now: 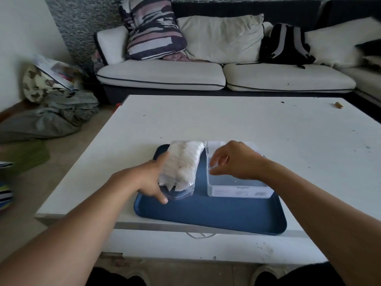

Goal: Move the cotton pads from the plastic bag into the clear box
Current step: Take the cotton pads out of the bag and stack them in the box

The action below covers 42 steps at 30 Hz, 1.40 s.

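Left hand [151,178]: grips the plastic bag [181,168] of cotton pads [185,162] on the blue tray [206,211].
Right hand [237,159]: fingers curled, pinching the clear box [237,186] rim.

Left hand [151,179] gripping, right hand [233,162] loosely curled.

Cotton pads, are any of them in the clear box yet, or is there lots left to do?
None yet. The cotton pads all sit inside the plastic bag, which the left hand grips on the blue tray. The right hand is at the clear box, which looks empty. All the moving is left.
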Tool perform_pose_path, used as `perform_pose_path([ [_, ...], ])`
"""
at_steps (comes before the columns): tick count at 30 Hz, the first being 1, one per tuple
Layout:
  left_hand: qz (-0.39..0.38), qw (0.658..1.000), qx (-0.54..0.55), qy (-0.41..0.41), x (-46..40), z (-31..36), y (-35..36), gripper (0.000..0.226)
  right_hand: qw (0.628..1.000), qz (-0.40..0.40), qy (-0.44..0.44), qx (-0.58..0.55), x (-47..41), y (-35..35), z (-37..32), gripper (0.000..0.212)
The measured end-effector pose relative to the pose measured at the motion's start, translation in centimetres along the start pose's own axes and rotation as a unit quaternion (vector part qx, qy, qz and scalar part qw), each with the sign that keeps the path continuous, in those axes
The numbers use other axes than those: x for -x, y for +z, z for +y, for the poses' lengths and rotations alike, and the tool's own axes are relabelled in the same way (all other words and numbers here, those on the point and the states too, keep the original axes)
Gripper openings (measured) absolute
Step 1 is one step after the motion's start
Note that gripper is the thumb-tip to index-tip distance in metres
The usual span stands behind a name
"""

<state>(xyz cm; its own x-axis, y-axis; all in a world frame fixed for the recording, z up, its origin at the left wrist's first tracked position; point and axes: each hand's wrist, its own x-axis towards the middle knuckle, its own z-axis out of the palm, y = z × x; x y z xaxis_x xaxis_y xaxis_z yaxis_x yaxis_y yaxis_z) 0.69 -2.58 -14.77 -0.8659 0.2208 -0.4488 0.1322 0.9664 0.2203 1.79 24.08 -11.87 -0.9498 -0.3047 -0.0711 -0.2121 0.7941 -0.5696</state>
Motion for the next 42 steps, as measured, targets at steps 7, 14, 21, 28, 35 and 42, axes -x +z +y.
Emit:
perform_pose_path([
  [7, 0.248, 0.967, 0.041, 0.046, -0.3, 1.6, -0.8, 0.023, 0.992, -0.033, -0.093, 0.077, -0.3, 4.7, -5.2, 0.021],
  [14, 0.352, 0.930, 0.050, 0.097, -0.3, 3.9, -1.8, 0.022, 0.939, 0.179, -0.050, 0.290, -1.8, 4.0, -4.0, 0.017],
  [21, 0.297, 0.946, 0.102, 0.087, -0.2, 4.7, -1.4, 0.028, 0.914, 0.222, -0.009, 0.339, -1.8, 3.9, -3.4, 0.037],
  [28, 0.294, 0.943, 0.111, 0.106, -0.3, 5.2, -1.3, 0.033, 0.938, 0.200, 0.016, 0.282, -2.3, 4.0, -3.1, 0.040],
  [35, 0.267, 0.952, 0.111, 0.101, -1.2, 5.0, -0.5, 0.037, 0.958, 0.187, 0.003, 0.217, -3.1, 4.6, -2.1, 0.028],
  [42, 0.295, 0.946, 0.114, 0.066, -1.3, 5.0, 0.1, 0.030, 0.954, 0.168, 0.016, 0.246, -3.2, 5.6, -2.4, 0.034],
])
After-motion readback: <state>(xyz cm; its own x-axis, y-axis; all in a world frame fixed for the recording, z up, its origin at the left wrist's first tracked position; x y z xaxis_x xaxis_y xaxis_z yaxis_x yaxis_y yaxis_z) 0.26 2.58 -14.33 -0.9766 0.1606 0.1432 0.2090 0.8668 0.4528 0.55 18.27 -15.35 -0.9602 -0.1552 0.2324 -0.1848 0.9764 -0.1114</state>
